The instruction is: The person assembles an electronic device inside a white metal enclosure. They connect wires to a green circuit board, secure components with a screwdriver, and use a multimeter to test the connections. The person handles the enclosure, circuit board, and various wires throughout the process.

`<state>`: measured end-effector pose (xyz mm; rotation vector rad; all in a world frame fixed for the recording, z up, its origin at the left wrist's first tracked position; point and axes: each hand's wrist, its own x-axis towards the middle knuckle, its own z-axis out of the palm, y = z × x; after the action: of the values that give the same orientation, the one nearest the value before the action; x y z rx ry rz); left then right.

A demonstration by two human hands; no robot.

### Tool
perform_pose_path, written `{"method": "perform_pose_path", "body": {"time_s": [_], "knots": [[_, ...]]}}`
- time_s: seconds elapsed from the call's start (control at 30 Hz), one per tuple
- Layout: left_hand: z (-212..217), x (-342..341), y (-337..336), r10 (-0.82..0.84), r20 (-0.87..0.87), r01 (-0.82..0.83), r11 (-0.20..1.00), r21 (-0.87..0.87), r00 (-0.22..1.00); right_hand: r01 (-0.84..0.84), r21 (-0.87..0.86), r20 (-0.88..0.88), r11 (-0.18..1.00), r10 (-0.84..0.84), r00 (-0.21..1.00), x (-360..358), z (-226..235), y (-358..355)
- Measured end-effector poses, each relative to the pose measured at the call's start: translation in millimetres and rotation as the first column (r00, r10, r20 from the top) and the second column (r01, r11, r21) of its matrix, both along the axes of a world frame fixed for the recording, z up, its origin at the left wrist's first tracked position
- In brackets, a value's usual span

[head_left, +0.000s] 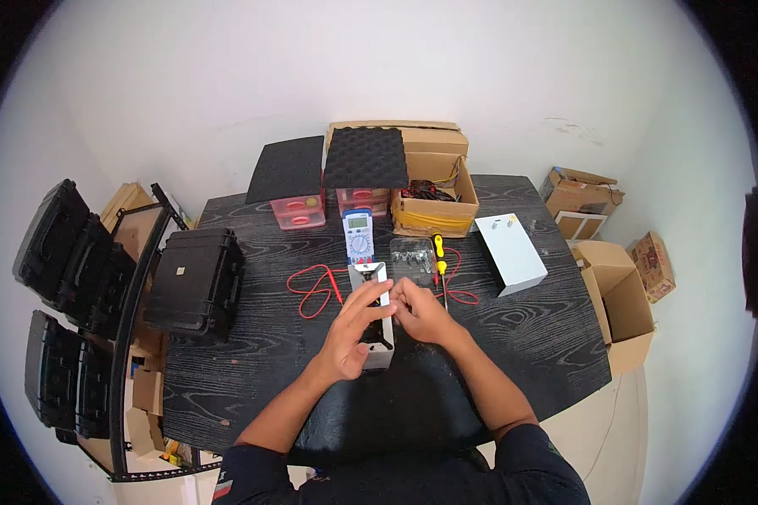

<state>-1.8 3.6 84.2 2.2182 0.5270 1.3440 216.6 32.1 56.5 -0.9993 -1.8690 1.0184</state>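
1. My left hand [351, 330] lies along the left side of a small white box [377, 316] with a black part on top, fingers curled against it. My right hand [419, 310] pinches at the top of the box with bent fingers. I cannot tell if it holds a tiny piece.
2. The white box stands on the tabletop [253, 370] right in front of me, in the middle.
3. What could go wrong: my grip is light, so I think the box could tip over if I push too hard from one side.
4. A clear bag of small metal bits [412, 257] lies just past my hands at 12 o'clock. A bump could spill them and they might roll off.
5. The red wires [313, 288] loop at 10 o'clock and at 2 o'clock, near my hands. A finger could catch one and drag the blue and white meter [359, 234] at 12 o'clock.
6. Counting, I see one meter, one bag, and one yellow screwdriver [439, 255] beside the bag.
7. One bigger white box [511, 251] lies at 2 o'clock.
8. Two pink drawer boxes [299, 210] with two black foam pads [365, 157] on top sit far back.
9. One black case [195, 282] is at 9 o'clock on the tabletop.
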Motion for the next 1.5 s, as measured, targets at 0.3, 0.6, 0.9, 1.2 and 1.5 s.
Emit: {"method": "perform_pose_path", "body": {"time_s": [0.3,0.6,0.9,1.2,1.5], "knots": [[5,-4,1,-0.066,-0.109,0.062,0.997,-0.045,0.992,-0.191,-0.51,-0.331,0.838,0.014,0.944,2,-6,5],[35,-9,-8,0.188,-0.392,-0.216,0.976,-0.028,0.9,-0.073,-0.543,-0.317,0.837,-0.123,0.94,15,-2,-1],[-9,-7,7,0.004,-0.33,-0.103,0.954,-0.281,0.944,-0.022,-0.395,-0.178,0.919,-0.052,0.983,52,-15,21],[28,-10,0,0.037,-0.6,-0.126,0.986,-0.107,0.799,0.626,0.038,0.383,0.779,-0.59,0.711,117,-74,137],[-1,-8,3,0.036,-0.727,-0.14,0.987,-0.083,0.686,0.642,0.204,0.447,0.739,-0.654,0.61,117,-40,127]]}}
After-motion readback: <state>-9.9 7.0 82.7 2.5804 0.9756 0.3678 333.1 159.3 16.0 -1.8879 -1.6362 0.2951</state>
